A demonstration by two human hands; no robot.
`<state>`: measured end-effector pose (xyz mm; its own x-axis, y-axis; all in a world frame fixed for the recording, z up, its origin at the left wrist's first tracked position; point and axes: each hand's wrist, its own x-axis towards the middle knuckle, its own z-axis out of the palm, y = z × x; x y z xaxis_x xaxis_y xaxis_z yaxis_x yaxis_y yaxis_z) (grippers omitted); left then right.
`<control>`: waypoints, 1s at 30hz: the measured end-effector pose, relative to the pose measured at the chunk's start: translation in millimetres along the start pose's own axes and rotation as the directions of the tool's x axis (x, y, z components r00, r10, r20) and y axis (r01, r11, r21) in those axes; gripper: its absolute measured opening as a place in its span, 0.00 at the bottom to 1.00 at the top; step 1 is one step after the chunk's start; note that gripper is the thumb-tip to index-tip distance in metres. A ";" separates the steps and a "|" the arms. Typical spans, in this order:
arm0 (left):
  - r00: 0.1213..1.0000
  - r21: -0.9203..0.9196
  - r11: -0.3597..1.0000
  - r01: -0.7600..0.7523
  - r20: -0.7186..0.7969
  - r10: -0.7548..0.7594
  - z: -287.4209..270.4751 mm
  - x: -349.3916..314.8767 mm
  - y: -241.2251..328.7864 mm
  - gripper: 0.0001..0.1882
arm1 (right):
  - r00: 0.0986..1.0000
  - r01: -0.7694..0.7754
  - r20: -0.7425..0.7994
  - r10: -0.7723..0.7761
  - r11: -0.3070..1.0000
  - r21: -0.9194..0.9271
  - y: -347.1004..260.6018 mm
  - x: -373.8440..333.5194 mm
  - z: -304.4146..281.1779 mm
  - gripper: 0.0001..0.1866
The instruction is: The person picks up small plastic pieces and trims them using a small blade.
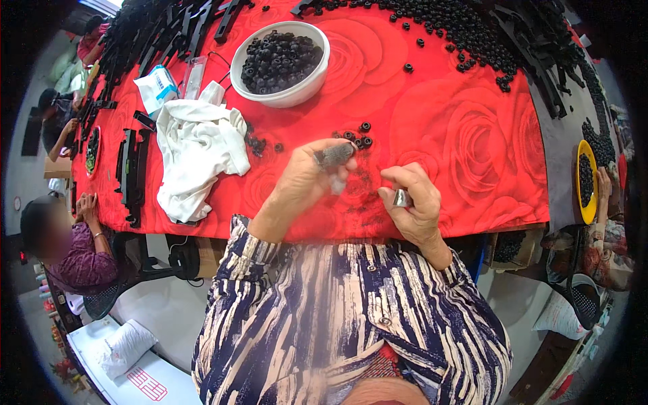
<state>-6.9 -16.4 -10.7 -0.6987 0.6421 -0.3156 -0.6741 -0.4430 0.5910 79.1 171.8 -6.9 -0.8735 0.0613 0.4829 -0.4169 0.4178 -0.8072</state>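
Observation:
My left hand [295, 177] is closed over the near middle of the red table. A worn grey cover [333, 156] wraps one of its digits, and a whitish patch shows below it. Whatever its fingertips pinch is too small or hidden to name. To its right, my right hand [420, 206] curls around a small shiny metal piece [402, 198]; the two hands are apart. Just beyond my left fingertips lie several small black ring-shaped parts [365, 127]. Dark crumbs are scattered on the cloth between the hands.
A white bowl [322, 67] full of black parts stands beyond my left hand. Left of it lies a crumpled white cloth [196, 148]. Long black strips [135, 169] and loose black parts [459, 27] edge the table [486, 169]. Other people sit left and right, one by a yellow tray [581, 202].

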 end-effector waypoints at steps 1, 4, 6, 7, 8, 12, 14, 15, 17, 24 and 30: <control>1.000 -0.005 1.000 -0.001 0.001 0.001 2.9 -0.2 -3.8 0.11 | 1.000 -0.001 0.004 0.001 1.000 -0.003 -2.9 3.2 0.5 0.14; 0.997 -0.168 0.983 0.079 -0.012 -0.082 17.0 -5.1 -18.7 0.11 | 0.994 0.097 -0.053 -0.099 0.995 -0.035 -9.3 12.3 5.7 0.18; 0.997 -0.187 0.981 0.056 -0.033 -0.064 24.4 -10.1 -30.8 0.11 | 0.994 0.101 -0.038 -0.102 0.994 -0.032 -12.2 15.3 10.0 0.18; 0.997 -0.206 0.978 0.039 -0.051 -0.051 27.7 -11.4 -33.9 0.11 | 0.994 0.103 -0.033 -0.104 0.994 -0.031 -11.7 14.9 10.7 0.18; 0.995 -0.178 0.981 0.078 -0.054 -0.089 33.7 -13.4 -31.4 0.10 | 0.991 0.134 -0.019 -0.135 0.990 -0.052 -9.6 13.4 11.1 0.18; 0.973 0.018 0.992 0.128 0.193 -0.129 11.0 -22.3 -31.1 0.08 | 0.979 0.180 0.092 -0.180 0.984 0.005 -10.2 7.1 7.0 0.17; 0.971 0.045 0.983 0.179 0.152 -0.184 8.3 -28.0 -33.2 0.08 | 0.958 0.174 0.224 -0.179 0.984 0.039 -13.8 4.1 -0.6 0.16; 0.963 0.067 0.968 0.240 0.113 -0.247 6.7 -30.4 -34.4 0.08 | 0.957 0.179 0.226 -0.185 0.983 0.046 -13.4 4.5 -1.5 0.16; 0.946 0.033 0.962 0.273 0.172 -0.274 2.0 -31.6 -40.0 0.07 | 0.923 0.104 0.351 -0.161 0.979 0.174 -14.0 3.5 -5.3 0.15; 0.940 0.141 0.953 0.266 0.182 -0.289 9.1 -36.2 -43.1 0.09 | 0.882 -0.064 0.455 -0.122 0.926 0.372 -9.6 8.8 -11.7 0.12; 0.969 -0.054 0.970 0.236 0.084 -0.231 25.3 -32.1 -31.2 0.08 | 0.962 0.157 0.191 -0.193 0.969 0.190 -16.8 15.5 -11.3 0.14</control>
<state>42.6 -7.3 -0.3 -0.5014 0.7774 -0.3798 -0.8318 -0.3123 0.4588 75.4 176.0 18.0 -0.8082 -0.1947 0.5558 -0.5887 0.2422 -0.7712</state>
